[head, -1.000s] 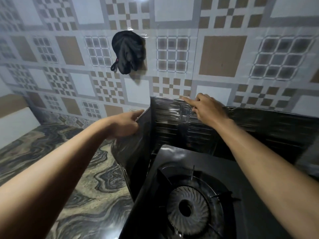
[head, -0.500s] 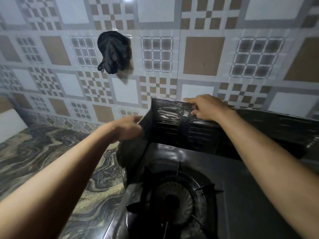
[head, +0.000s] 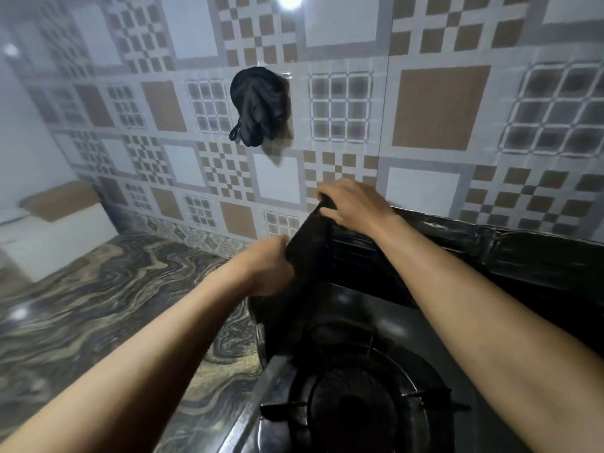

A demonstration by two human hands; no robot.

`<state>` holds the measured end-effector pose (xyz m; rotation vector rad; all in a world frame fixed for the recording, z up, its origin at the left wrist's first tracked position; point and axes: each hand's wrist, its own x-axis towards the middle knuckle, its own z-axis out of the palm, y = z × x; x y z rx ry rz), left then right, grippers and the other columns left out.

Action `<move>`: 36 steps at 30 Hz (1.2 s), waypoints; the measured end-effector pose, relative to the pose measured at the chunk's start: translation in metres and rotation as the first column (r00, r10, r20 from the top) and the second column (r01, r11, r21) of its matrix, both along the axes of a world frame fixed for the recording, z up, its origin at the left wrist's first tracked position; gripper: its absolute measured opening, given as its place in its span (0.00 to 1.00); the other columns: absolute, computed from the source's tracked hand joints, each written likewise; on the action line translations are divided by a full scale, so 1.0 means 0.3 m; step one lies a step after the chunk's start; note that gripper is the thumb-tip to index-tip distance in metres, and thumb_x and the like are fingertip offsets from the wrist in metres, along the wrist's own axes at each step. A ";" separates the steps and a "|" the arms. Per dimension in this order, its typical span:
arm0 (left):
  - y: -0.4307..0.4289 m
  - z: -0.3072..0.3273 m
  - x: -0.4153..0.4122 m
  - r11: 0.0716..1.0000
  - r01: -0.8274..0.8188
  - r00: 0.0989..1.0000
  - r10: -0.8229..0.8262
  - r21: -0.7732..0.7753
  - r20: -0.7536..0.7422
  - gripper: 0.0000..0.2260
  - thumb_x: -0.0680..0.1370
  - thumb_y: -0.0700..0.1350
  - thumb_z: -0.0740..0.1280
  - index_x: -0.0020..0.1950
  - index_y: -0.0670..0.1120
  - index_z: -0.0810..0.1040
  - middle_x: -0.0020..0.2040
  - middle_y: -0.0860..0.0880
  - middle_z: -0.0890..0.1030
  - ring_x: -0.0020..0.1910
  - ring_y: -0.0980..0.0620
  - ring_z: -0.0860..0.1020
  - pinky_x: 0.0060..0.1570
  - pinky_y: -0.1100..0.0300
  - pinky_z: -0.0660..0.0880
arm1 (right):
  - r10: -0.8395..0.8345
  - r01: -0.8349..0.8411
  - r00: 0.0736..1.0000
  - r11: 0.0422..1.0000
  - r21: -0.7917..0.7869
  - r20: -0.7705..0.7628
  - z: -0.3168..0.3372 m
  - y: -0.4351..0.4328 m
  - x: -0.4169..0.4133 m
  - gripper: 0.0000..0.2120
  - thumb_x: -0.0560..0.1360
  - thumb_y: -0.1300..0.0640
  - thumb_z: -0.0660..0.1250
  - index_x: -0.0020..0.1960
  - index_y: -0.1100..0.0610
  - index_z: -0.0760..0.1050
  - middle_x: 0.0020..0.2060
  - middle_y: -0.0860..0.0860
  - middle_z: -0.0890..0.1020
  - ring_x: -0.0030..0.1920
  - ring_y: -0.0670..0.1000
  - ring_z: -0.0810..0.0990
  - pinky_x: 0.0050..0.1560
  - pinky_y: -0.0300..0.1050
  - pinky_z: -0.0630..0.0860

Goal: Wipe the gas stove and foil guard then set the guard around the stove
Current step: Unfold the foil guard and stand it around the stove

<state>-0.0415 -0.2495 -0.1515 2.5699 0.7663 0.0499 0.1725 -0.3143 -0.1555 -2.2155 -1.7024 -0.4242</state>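
Observation:
The dark gas stove (head: 385, 325) fills the lower right, its round burner (head: 356, 407) under black pan supports. The dark ribbed foil guard (head: 529, 256) stands upright behind the stove along the tiled wall and folds forward at the stove's left side. My left hand (head: 268, 266) grips the top edge of the guard's left panel (head: 305, 256). My right hand (head: 353, 204) holds the top of the guard at the fold corner, fingers curled over its edge. Both forearms reach in from below.
A black bundle of cloth or bag (head: 258, 109) hangs on the patterned tile wall above. The swirled marble counter (head: 108, 308) spreads to the left of the stove. A white and brown box-like block (head: 58, 223) sits at the far left corner.
My right hand slid left along the guard's top to the fold corner. The left panel has swung in closer to the stove's left side, and my head turned left.

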 end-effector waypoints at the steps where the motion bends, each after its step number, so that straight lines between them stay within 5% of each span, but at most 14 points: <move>1: 0.007 -0.005 0.005 0.999 -0.030 1.000 0.030 0.027 0.008 0.12 0.74 0.44 0.64 0.56 0.46 0.77 0.53 0.44 0.83 0.52 0.43 0.80 0.46 0.56 0.72 | -0.009 0.009 0.999 1.000 0.014 0.031 -0.002 0.010 0.001 0.10 0.76 0.48 0.68 0.53 0.50 0.71 0.51 0.52 0.80 0.50 0.57 0.78 0.45 0.54 0.77; 5: 0.010 -0.013 0.011 0.991 -0.086 0.996 0.086 0.102 0.003 0.12 0.76 0.43 0.64 0.58 0.44 0.76 0.56 0.41 0.82 0.55 0.40 0.79 0.45 0.56 0.70 | 0.023 -0.025 0.993 1.000 0.012 0.118 -0.009 0.026 0.005 0.14 0.76 0.46 0.67 0.56 0.52 0.72 0.52 0.52 0.80 0.49 0.57 0.78 0.41 0.51 0.75; 9: 0.004 -0.002 -0.006 0.994 -0.022 0.999 0.025 0.106 -0.028 0.06 0.75 0.43 0.66 0.51 0.48 0.74 0.47 0.47 0.80 0.45 0.46 0.77 0.43 0.56 0.71 | 0.038 -0.030 0.972 0.999 -0.040 0.231 -0.026 0.005 -0.006 0.23 0.72 0.42 0.71 0.60 0.54 0.72 0.56 0.52 0.79 0.54 0.56 0.78 0.45 0.52 0.76; 12: -0.002 0.015 -0.016 0.995 0.003 0.999 0.001 0.096 -0.049 0.05 0.75 0.41 0.65 0.50 0.48 0.74 0.45 0.49 0.78 0.47 0.45 0.78 0.44 0.56 0.71 | 0.038 -0.033 0.952 0.999 -0.021 0.303 -0.038 0.015 0.000 0.19 0.72 0.43 0.72 0.55 0.56 0.76 0.53 0.52 0.81 0.53 0.56 0.79 0.48 0.52 0.77; 19: 0.015 0.045 -0.035 0.998 0.050 0.994 -0.047 0.027 -0.095 0.11 0.72 0.41 0.67 0.54 0.44 0.80 0.48 0.44 0.84 0.49 0.44 0.81 0.48 0.54 0.78 | 0.099 -0.106 0.992 0.990 -0.090 -0.078 0.062 0.016 0.008 0.18 0.74 0.35 0.64 0.57 0.43 0.82 0.58 0.45 0.83 0.59 0.52 0.80 0.60 0.55 0.76; 22: 0.019 0.042 -0.025 0.998 0.055 0.992 -0.054 0.006 -0.113 0.09 0.74 0.41 0.65 0.53 0.43 0.80 0.46 0.45 0.84 0.47 0.45 0.81 0.45 0.55 0.77 | 0.019 -0.022 0.998 0.999 -0.049 -0.056 0.043 0.036 0.014 0.27 0.75 0.31 0.56 0.37 0.49 0.80 0.45 0.48 0.86 0.49 0.54 0.83 0.51 0.52 0.78; 26: 0.027 0.050 -0.022 0.997 0.002 0.991 -0.012 -0.078 -0.135 0.10 0.72 0.38 0.63 0.50 0.41 0.80 0.46 0.43 0.85 0.48 0.44 0.83 0.47 0.51 0.81 | 0.066 -0.067 0.997 0.997 -0.040 -0.026 0.031 0.037 0.022 0.28 0.77 0.33 0.52 0.37 0.52 0.79 0.33 0.46 0.82 0.37 0.51 0.81 0.44 0.49 0.77; 28: 0.042 0.054 -0.029 0.990 -0.025 0.991 0.006 -0.137 -0.133 0.12 0.70 0.35 0.62 0.49 0.40 0.80 0.46 0.40 0.85 0.48 0.41 0.84 0.48 0.45 0.82 | 0.127 -0.130 0.989 0.991 -0.028 -0.080 0.031 0.016 0.034 0.20 0.79 0.41 0.57 0.41 0.51 0.80 0.37 0.47 0.84 0.42 0.52 0.82 0.50 0.53 0.78; 31: 0.055 0.052 -0.035 0.984 -0.038 0.992 0.015 -0.174 -0.129 0.14 0.66 0.36 0.61 0.48 0.39 0.81 0.46 0.38 0.85 0.48 0.38 0.84 0.47 0.39 0.81 | 0.131 -0.135 0.988 0.990 -0.049 -0.081 0.032 -0.005 0.027 0.18 0.77 0.39 0.63 0.59 0.47 0.81 0.59 0.46 0.83 0.60 0.51 0.79 0.61 0.55 0.75; 36: 0.047 0.042 -0.028 0.994 -0.026 0.993 0.014 -0.104 -0.115 0.09 0.70 0.39 0.63 0.47 0.42 0.81 0.44 0.43 0.85 0.46 0.43 0.83 0.45 0.49 0.81 | 0.062 -0.062 0.994 0.998 0.009 -0.094 0.025 0.034 0.017 0.22 0.72 0.31 0.63 0.55 0.43 0.83 0.55 0.42 0.84 0.58 0.51 0.81 0.60 0.55 0.77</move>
